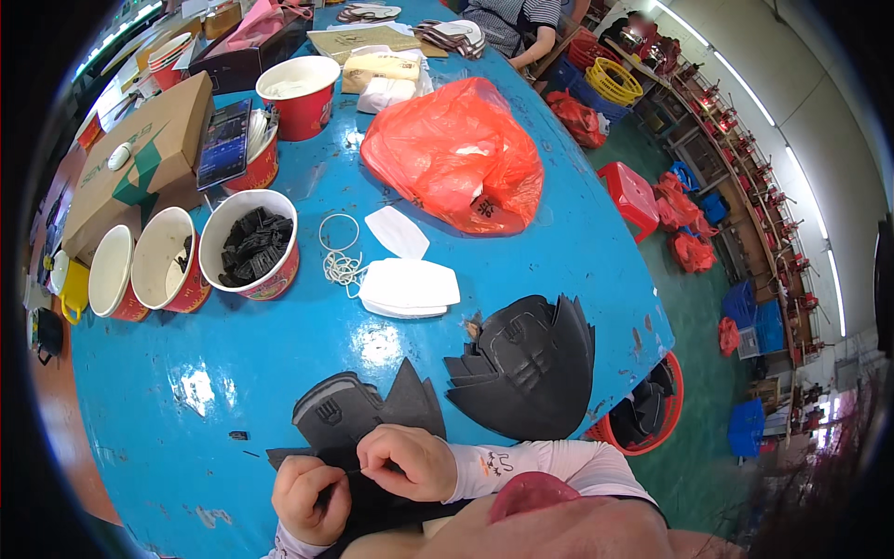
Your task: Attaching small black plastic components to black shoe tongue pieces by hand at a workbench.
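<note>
Close to the table's near edge, my left hand [312, 498] and my right hand [407, 462] are held side by side with fingers curled. Both pinch a dark edge of a black moulded piece [358, 486], most of which lies under the hands and is partly hidden. Just beyond them rests a small group of black moulded sheets [340, 410] with pointed ends and a raised mark. To the right, a fanned stack of similar black pieces [526, 368] lies flat. A little black scrap [239, 435] sits left of my hands.
A paper tub of black scraps [250, 244] stands beside other tubs [166, 259] at left. White face masks [410, 287], a string coil [345, 270] and a red plastic bag [456, 154] lie beyond. A red basket [675, 410] is below the table's right edge.
</note>
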Available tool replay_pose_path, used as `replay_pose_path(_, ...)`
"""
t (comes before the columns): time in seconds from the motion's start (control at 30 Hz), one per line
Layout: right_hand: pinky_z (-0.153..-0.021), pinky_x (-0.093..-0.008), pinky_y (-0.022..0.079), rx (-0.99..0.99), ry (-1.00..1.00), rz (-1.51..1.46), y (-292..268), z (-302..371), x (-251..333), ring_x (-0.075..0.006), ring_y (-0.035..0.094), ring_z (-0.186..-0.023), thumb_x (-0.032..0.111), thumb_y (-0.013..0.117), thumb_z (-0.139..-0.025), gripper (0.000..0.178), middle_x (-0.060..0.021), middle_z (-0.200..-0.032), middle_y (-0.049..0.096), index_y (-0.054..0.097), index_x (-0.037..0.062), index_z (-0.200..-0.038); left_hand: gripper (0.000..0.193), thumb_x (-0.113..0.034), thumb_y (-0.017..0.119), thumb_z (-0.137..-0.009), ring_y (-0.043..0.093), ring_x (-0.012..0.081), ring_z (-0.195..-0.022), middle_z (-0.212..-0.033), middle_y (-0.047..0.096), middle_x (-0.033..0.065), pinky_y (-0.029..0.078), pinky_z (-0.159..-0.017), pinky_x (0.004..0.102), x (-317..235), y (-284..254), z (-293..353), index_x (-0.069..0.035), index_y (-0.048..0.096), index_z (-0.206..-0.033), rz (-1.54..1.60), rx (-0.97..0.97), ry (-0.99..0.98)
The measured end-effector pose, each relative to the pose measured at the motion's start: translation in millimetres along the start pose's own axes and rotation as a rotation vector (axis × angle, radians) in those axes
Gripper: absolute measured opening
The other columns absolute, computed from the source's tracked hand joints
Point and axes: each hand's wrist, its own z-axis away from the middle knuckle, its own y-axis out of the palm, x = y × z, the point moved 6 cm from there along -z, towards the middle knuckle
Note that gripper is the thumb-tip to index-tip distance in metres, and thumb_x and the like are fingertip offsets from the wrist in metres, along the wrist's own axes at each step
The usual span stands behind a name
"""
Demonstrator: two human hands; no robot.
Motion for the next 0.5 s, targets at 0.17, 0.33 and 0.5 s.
replay_pose_path(0.17, -0.067, -0.0316, 0.049, -0.012, -0.028, 0.012, -1.0, -1.4, 1.4, -0.0255, 0.061, -0.077, -0.006, 0.065, -0.08, 0.023, -0.0125, -0.092, 0.06, 0.048, 0.0031, -0.093, 0.027, 0.011, 0.064, -0.062, 0.054, 0.025, -0.066, -0.076, 0.056, 0.0117, 0.041, -0.056, 0.031, -1.9, -2.7, -0.9, -0.002, 0.062, -0.086, 0.013, -0.043, 0.002)
replay_pose_path(0.33, -0.057, -0.0305, 0.047, -0.057, -0.065, 0.013, -3.9, -6.6, 5.7, -0.0234, 0.06, -0.069, -0.006, 0.066, -0.077, 0.025, -0.0074, -0.085, 0.06, 0.048, 0.005, -0.089, 0.026, 0.01, 0.064, -0.064, 0.053, 0.023, -0.065, -0.076, 0.056, 0.0111, 0.04, -0.055, 0.0298, -2.2, -5.9, 0.3, -0.001, 0.061, -0.086, -0.003, -0.089, -0.026)
replay_pose_path(0.5, -0.059, -0.0306, 0.047, -0.037, -0.082, 0.002, -3.0, -7.0, 7.4, -0.0239, 0.06, -0.071, -0.007, 0.065, -0.077, 0.025, -0.0085, -0.087, 0.059, 0.047, 0.0041, -0.09, 0.024, 0.01, 0.064, -0.066, 0.052, 0.0219, -0.064, -0.076, 0.055, 0.0107, 0.039, -0.055, 0.0293, -2.0, -7.3, 2.0, -0.001, 0.061, -0.087, 0.0, -0.087, -0.044)
